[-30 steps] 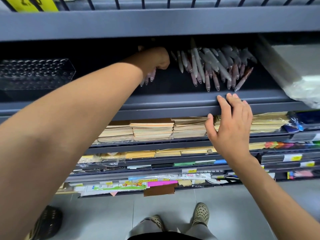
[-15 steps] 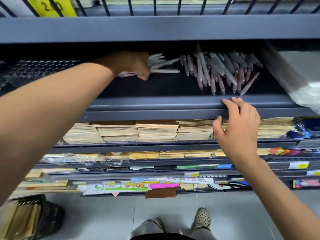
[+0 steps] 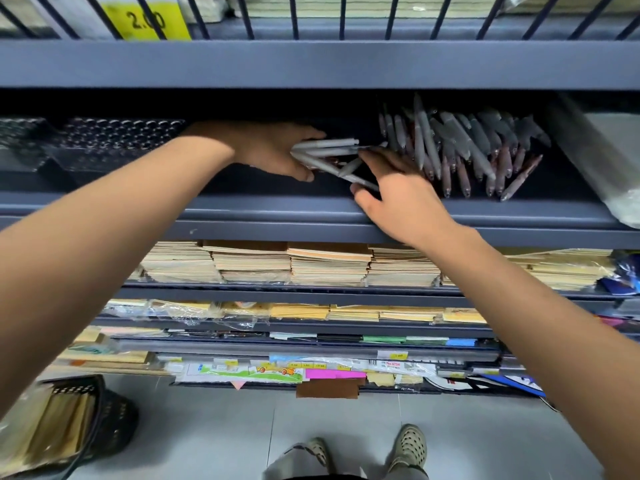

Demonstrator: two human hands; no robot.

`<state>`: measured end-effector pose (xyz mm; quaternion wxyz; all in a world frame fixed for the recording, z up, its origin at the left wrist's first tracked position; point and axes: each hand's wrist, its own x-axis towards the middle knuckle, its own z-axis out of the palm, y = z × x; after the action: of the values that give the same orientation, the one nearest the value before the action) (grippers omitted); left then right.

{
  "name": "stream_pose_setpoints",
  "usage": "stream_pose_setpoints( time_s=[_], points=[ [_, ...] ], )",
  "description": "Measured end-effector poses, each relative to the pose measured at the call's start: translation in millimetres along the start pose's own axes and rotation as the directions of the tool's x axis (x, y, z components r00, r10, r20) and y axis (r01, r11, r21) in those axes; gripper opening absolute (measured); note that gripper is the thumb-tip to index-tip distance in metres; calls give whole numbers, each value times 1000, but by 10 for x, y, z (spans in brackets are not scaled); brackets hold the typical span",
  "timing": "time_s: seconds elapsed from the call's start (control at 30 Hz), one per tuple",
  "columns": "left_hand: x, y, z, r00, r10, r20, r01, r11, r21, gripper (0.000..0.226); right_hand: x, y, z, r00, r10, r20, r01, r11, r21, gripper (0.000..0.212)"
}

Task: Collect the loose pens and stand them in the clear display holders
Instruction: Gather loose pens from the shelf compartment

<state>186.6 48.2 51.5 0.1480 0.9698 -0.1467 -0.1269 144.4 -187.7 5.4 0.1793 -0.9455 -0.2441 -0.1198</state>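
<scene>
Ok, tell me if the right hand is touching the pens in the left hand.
Touching. Head view: the right hand meets the ends of the pens the left hand grips.

The grey shelf bears clear holders at left, pens and a plastic bag at right.

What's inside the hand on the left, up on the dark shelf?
The left hand holds a bunch of grey plastic pens, which fan out toward the right hand. The palm hides their other ends, so the exact count is unclear.
</scene>
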Motion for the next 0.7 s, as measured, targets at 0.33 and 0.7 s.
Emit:
stream_pose_setpoints(
  time_s=[0.33,0.7],
  points=[
    [-333,-272,236,986,45,-162,-49,999,-19,88,349,-64,174,995,13,-100,-14,1000,-15,40],
    [-378,-251,430,686,-515,-514,447,856,-261,86,466,-18,222,967,253,11,-253,967,-24,78]
  ],
)
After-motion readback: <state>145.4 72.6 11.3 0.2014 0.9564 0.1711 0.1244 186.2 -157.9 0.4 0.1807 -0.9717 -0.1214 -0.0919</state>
